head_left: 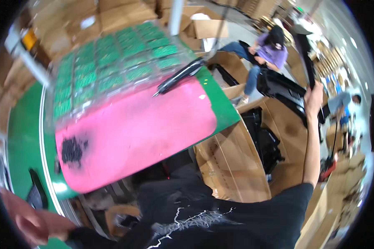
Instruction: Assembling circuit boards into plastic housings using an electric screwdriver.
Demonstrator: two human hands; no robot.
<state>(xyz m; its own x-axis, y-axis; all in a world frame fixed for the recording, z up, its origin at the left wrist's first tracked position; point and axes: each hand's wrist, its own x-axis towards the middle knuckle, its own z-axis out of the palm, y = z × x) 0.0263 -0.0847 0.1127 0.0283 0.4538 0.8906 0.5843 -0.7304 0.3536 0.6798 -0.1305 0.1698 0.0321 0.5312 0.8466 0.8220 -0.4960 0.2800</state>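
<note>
My right hand (313, 99) is raised at the right, its fingers wrapped round a long black plastic part (284, 89). This part is above an open cardboard box (289, 124) that has more black molded parts (266, 145) inside. My left hand (27, 218) is at the lower left rim, smeared and partly cut off, so its fingers do not show clearly. Beside it a dark curved piece (37, 191) lies on the green table. A black electric screwdriver (180, 76) hangs over the far edge of the pink mat (141, 128).
Clear trays of green circuit boards (112, 66) stand behind the mat. A pile of small black screws (72, 150) lies at its left end. Beyond the boxes sits a person in a purple shirt (274, 56); another person (343, 101) is farther right. Stacked cartons (66, 20) line the back.
</note>
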